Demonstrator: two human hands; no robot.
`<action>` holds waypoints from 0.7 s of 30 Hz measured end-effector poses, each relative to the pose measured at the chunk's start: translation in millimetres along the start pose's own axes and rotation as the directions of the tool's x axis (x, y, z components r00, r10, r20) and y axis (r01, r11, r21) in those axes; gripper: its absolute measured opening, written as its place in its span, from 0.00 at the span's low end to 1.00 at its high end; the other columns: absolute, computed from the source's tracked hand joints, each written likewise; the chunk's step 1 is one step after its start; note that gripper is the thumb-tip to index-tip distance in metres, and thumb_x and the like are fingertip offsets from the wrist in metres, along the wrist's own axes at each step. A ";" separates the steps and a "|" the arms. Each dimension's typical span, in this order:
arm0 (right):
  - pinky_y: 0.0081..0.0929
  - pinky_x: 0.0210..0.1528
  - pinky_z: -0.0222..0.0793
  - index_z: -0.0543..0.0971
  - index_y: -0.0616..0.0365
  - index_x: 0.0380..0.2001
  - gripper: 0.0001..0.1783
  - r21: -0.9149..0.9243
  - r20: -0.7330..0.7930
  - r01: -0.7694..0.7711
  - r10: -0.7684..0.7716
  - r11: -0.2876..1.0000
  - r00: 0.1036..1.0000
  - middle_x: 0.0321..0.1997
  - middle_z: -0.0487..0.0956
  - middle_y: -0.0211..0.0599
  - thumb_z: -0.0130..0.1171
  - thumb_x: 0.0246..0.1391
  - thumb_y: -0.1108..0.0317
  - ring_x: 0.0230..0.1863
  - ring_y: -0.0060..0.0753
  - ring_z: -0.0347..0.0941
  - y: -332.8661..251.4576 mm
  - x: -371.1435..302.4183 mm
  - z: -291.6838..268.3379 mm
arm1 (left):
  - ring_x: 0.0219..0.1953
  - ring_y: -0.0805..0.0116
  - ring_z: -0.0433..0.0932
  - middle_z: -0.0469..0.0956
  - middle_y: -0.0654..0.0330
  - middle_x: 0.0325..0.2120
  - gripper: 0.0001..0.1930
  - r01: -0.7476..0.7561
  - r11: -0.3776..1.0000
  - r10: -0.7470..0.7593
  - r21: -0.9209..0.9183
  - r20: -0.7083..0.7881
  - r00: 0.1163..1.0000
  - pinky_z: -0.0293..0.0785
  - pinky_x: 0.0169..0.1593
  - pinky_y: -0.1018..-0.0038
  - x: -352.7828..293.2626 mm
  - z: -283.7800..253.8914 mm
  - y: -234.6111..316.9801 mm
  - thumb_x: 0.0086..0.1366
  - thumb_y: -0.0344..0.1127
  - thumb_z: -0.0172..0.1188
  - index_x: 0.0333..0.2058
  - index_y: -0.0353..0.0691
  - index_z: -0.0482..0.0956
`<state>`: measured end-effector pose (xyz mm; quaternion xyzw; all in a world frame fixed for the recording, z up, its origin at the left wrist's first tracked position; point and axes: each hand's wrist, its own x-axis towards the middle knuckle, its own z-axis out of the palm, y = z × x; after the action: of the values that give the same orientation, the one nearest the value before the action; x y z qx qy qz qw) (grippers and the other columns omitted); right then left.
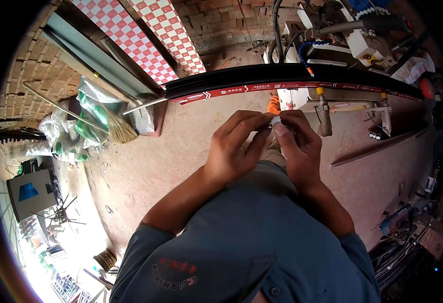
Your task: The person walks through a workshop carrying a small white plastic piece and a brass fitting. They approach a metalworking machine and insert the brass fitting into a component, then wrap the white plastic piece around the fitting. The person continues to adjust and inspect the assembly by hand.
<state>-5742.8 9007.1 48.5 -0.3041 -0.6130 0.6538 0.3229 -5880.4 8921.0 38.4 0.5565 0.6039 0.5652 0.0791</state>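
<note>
Both my hands meet in front of my chest, around a small whitish piece [276, 120] too small to name. My left hand [236, 144] is closed, its thumb and forefinger pinching the piece from the left. My right hand [302, 149] is closed too, with thumb and fingertips pressed on the same piece from the right. Just beyond the hands lies a long black profile bar [262, 78], faced along its near side with a red printed strip [241, 90]. The fingers hide most of the small piece.
A machine with a blue segmented hose [307, 53] stands at the far right. Hanging valves with yellow caps [321, 92] sit below the bar. At left are a straw broom [120, 129], plastic bags [87, 113] and checkered panels [125, 38]. A long strip [378, 149] lies on the floor at right.
</note>
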 end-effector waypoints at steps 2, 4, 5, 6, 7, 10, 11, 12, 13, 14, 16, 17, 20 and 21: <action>0.24 0.52 0.68 0.79 0.66 0.43 0.11 -0.003 0.005 -0.021 0.021 1.000 1.000 0.46 0.75 0.36 0.61 0.62 0.69 0.48 0.28 0.73 0.9 -1.0 1.9 | 0.38 0.60 0.85 0.82 0.50 0.38 0.17 -0.011 0.998 0.013 0.057 -0.024 1.000 0.81 0.40 0.72 -1.7 -0.1 -1.3 0.56 0.16 0.66 0.45 0.31 0.80; 0.24 0.51 0.68 0.79 0.66 0.43 0.11 -0.012 0.013 -0.013 0.014 1.000 1.000 0.45 0.75 0.36 0.61 0.62 0.69 0.47 0.27 0.73 1.4 -0.7 3.9 | 0.37 0.61 0.85 0.82 0.51 0.37 0.17 -0.006 0.997 0.009 0.083 -0.037 0.999 0.81 0.39 0.73 -2.0 -0.6 -1.8 0.55 0.16 0.65 0.45 0.31 0.80; 0.24 0.51 0.68 0.78 0.66 0.44 0.11 -0.018 0.019 0.003 -0.003 1.000 1.000 0.45 0.75 0.36 0.61 0.62 0.69 0.47 0.27 0.73 1.4 -0.3 5.0 | 0.37 0.61 0.85 0.83 0.51 0.36 0.17 0.005 0.997 -0.002 0.081 -0.038 0.999 0.81 0.39 0.73 -1.9 -1.5 -1.4 0.55 0.16 0.65 0.45 0.31 0.80; 0.24 0.51 0.68 0.78 0.65 0.45 0.11 -0.023 0.028 0.020 -0.020 1.000 0.999 0.44 0.75 0.36 0.61 0.62 0.70 0.47 0.27 0.73 1.2 0.2 6.6 | 0.36 0.62 0.85 0.83 0.51 0.35 0.16 0.017 0.997 -0.014 0.080 -0.040 0.999 0.81 0.40 0.73 -2.2 -2.7 -1.1 0.55 0.15 0.65 0.44 0.31 0.80; 0.24 0.50 0.68 0.78 0.65 0.44 0.11 -0.025 0.038 0.001 0.000 1.000 0.999 0.44 0.75 0.36 0.60 0.62 0.70 0.46 0.27 0.73 -1.9 0.1 8.1 | 0.35 0.61 0.85 0.82 0.51 0.35 0.16 0.042 0.997 -0.039 0.068 -0.053 0.998 0.80 0.39 0.72 -2.9 -2.9 -1.4 0.56 0.17 0.65 0.44 0.31 0.80; 0.24 0.48 0.68 0.76 0.64 0.42 0.08 -0.054 0.058 -0.009 0.013 0.999 0.998 0.43 0.75 0.36 0.59 0.63 0.72 0.44 0.26 0.72 -8.6 -0.1 8.7 | 0.33 0.60 0.84 0.82 0.51 0.33 0.14 0.109 0.994 -0.107 0.020 -0.091 0.990 0.80 0.37 0.71 -4.2 -2.0 -4.1 0.56 0.19 0.66 0.43 0.33 0.79; 0.24 0.47 0.68 0.76 0.64 0.41 0.07 -0.078 0.064 0.019 -0.014 0.997 0.998 0.43 0.75 0.36 0.59 0.63 0.72 0.43 0.26 0.72 -4.2 0.0 6.1 | 0.33 0.61 0.84 0.82 0.51 0.33 0.14 0.128 0.992 -0.128 -0.002 -0.104 0.986 0.79 0.37 0.72 -4.1 -2.2 -5.5 0.57 0.20 0.66 0.43 0.33 0.79; 0.24 0.46 0.68 0.75 0.64 0.40 0.06 -0.101 0.072 0.047 -0.040 0.994 0.997 0.43 0.74 0.37 0.58 0.63 0.73 0.42 0.26 0.71 -1.7 0.2 5.0 | 0.32 0.61 0.84 0.82 0.51 0.32 0.14 0.148 0.989 -0.149 -0.021 -0.118 0.982 0.79 0.37 0.72 -4.5 -2.5 -7.0 0.57 0.20 0.66 0.44 0.33 0.79; 0.24 0.46 0.68 0.75 0.64 0.39 0.05 -0.097 0.072 0.080 -0.073 0.992 0.995 0.43 0.74 0.37 0.58 0.62 0.73 0.42 0.26 0.71 -1.4 1.1 6.0 | 0.32 0.66 0.84 0.82 0.52 0.32 0.12 0.155 0.983 -0.167 -0.095 -0.135 0.977 0.79 0.36 0.72 -7.2 0.2 -10.8 0.60 0.21 0.65 0.43 0.31 0.78; 0.24 0.45 0.68 0.74 0.63 0.38 0.05 -0.093 0.072 0.113 -0.106 0.989 0.992 0.43 0.74 0.38 0.58 0.62 0.73 0.41 0.26 0.71 -1.1 2.6 7.4 | 0.32 0.68 0.84 0.82 0.53 0.33 0.12 0.213 0.958 -0.239 -0.191 -0.120 0.964 0.79 0.37 0.73 -7.7 0.9 -9.6 0.61 0.22 0.65 0.43 0.30 0.78; 0.24 0.44 0.69 0.74 0.63 0.37 0.04 -0.087 0.083 0.166 -0.159 0.982 0.984 0.43 0.74 0.38 0.58 0.62 0.74 0.41 0.26 0.71 -1.0 5.9 8.3 | 0.33 0.71 0.83 0.82 0.55 0.33 0.10 0.321 0.869 -0.371 -0.376 -0.067 0.926 0.79 0.37 0.74 -10.5 1.3 -4.7 0.64 0.23 0.64 0.44 0.29 0.77; 0.24 0.44 0.69 0.74 0.63 0.37 0.04 -0.083 0.096 0.186 -0.178 0.979 0.979 0.43 0.74 0.38 0.58 0.62 0.74 0.41 0.26 0.71 -1.2 7.8 7.9 | 0.34 0.72 0.82 0.82 0.56 0.33 0.10 0.383 0.800 -0.438 -0.461 -0.013 0.899 0.78 0.38 0.74 -10.3 -0.8 -0.7 0.65 0.24 0.63 0.45 0.29 0.77; 0.24 0.43 0.70 0.74 0.64 0.37 0.04 -0.064 0.116 0.204 -0.196 0.977 0.974 0.44 0.73 0.39 0.58 0.62 0.75 0.41 0.26 0.72 -2.2 9.7 8.1 | 0.35 0.75 0.79 0.80 0.58 0.33 0.10 0.499 0.584 -0.542 -0.641 0.150 0.827 0.76 0.41 0.76 -7.0 -8.4 7.7 0.69 0.26 0.60 0.47 0.29 0.75; 0.24 0.42 0.70 0.74 0.64 0.37 0.04 -0.055 0.121 0.204 -0.197 0.977 0.973 0.44 0.73 0.39 0.58 0.62 0.75 0.40 0.26 0.72 -3.4 10.0 9.0 | 0.35 0.75 0.78 0.80 0.59 0.33 0.10 0.501 0.541 -0.533 -0.675 0.185 0.826 0.76 0.41 0.76 -6.5 -10.1 8.2 0.70 0.27 0.59 0.47 0.30 0.75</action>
<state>-5755.8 9009.8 52.5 -0.2132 -0.6798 0.6133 0.3411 -5880.6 8907.9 44.8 0.2684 0.4822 0.7127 0.4330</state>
